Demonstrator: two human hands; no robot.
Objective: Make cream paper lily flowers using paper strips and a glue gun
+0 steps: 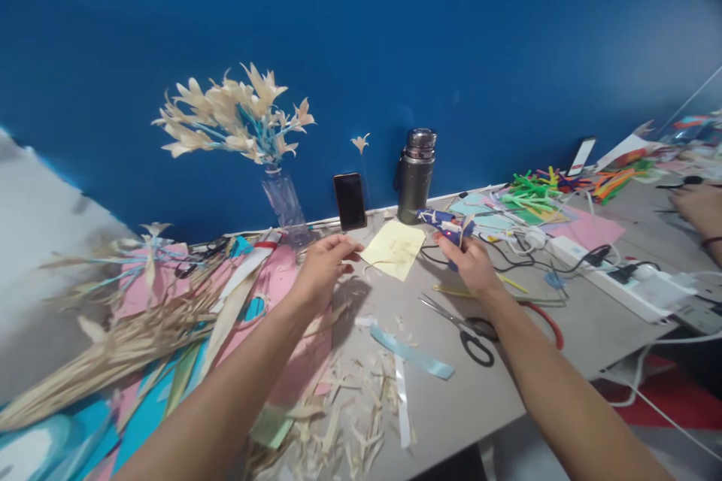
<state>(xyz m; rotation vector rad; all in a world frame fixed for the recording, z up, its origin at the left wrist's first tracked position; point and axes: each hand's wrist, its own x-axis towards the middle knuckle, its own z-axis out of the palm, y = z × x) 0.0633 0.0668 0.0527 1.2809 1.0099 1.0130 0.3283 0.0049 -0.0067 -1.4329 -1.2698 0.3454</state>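
My right hand [472,264] is wrapped around a blue glue gun [441,222], its nozzle end toward the flask. My left hand [323,269] has its thumb and fingertips pinched together at the left corner of a yellow paper sheet [398,246]; what they hold, if anything, is too small to make out. Brown marks show on the sheet. Below the glue gun lie scissors [456,322] with black handles, blades slightly apart. A light-blue ribbon strip [414,353] and scattered husk scraps [338,406] lie between my forearms.
A clear vase [285,203] of cream husk flowers [226,116], a phone [350,201] and a metal flask [417,176] stand by the blue wall. Dried husks [141,331] cover the left. Rightward are a power strip [609,278], pipe cleaners [535,192] and another person's hand [696,203].
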